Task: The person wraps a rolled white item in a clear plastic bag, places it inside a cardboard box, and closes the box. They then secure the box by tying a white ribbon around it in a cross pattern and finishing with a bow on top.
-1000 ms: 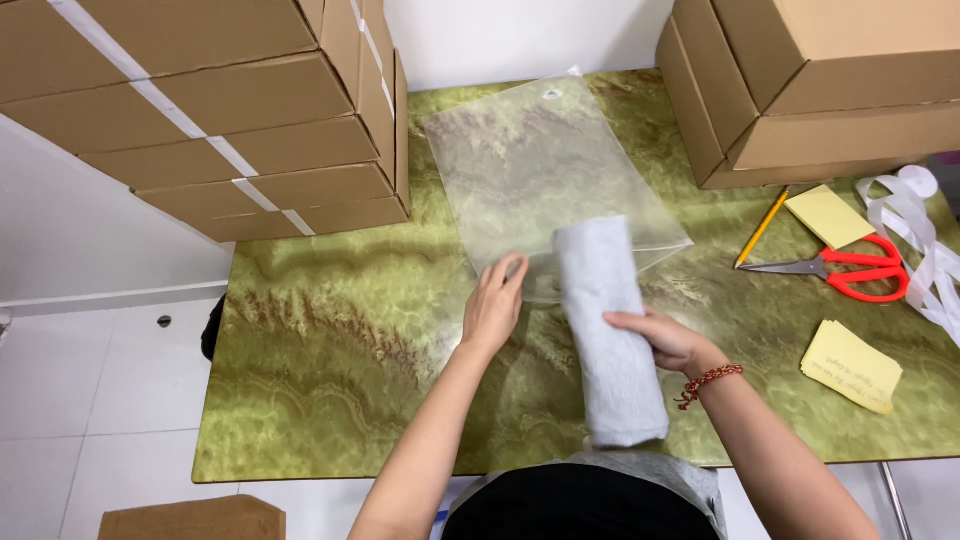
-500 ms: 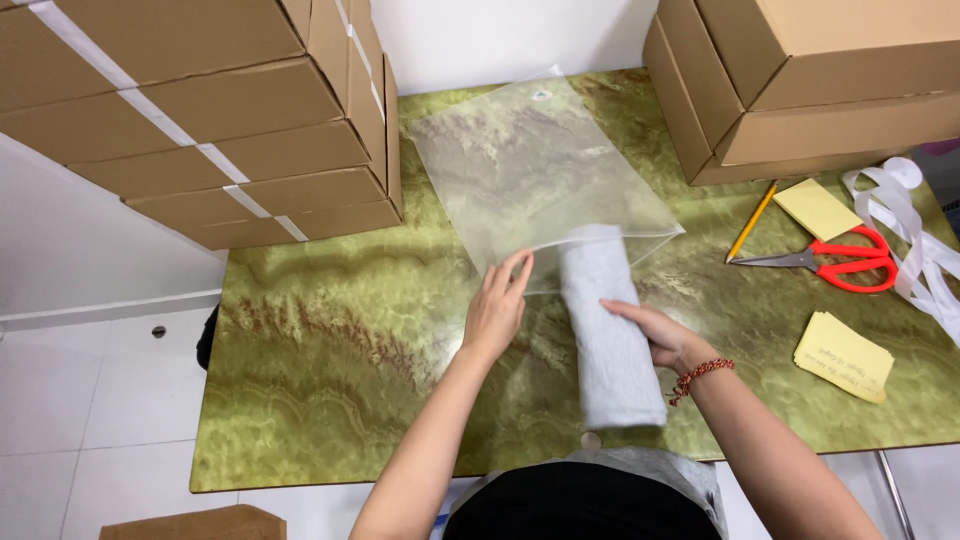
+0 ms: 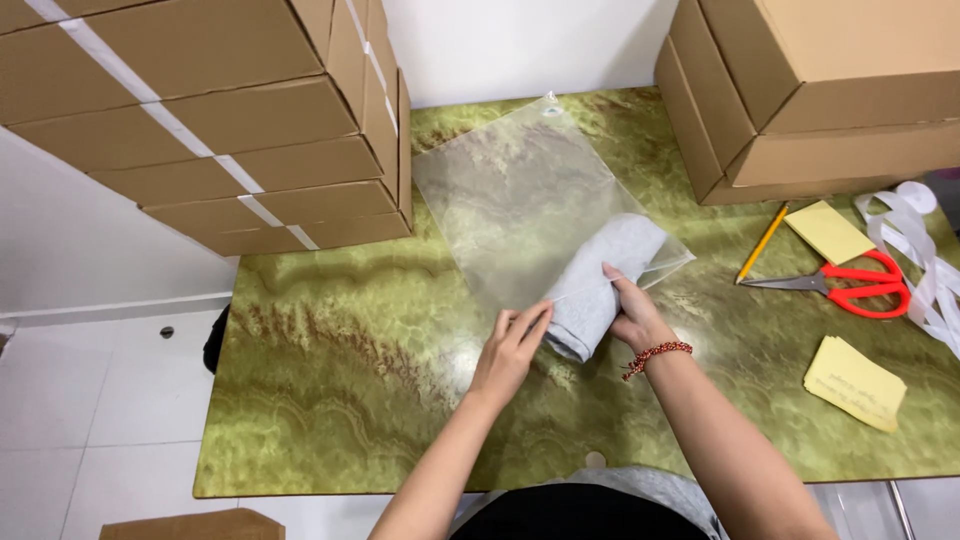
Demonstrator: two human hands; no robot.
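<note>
1. The rolled grey cloth (image 3: 605,280) now sits more than halfway inside the clear plastic bag (image 3: 530,200). A second ago most of the roll lay outside, stretched toward the person along the green marbled table (image 3: 330,400).
2. The right hand (image 3: 632,312) is wrapped around the near end of the roll and holds it firmly, palm against the fabric. It has travelled forward with the cloth; earlier it rested further back, near the middle of the roll.
3. The left hand (image 3: 512,345) pinches the open edge of the bag between its fingertips, fingers nearly closed, and keeps the mouth apart beside the roll. It has shifted little.
4. The bag lies flat on the table, angled away to the back, its far corner near the wall. Only the short near end of the cloth shows outside the mouth, so by my reading the packing is well along and the roll has a small way left to slide.
5. To the right, untouched, lie red-handled scissors (image 3: 850,285), a pencil (image 3: 762,243), yellow notes (image 3: 855,382) and white ribbon (image 3: 925,270). Cardboard boxes (image 3: 230,120) are stacked on both sides.
</note>
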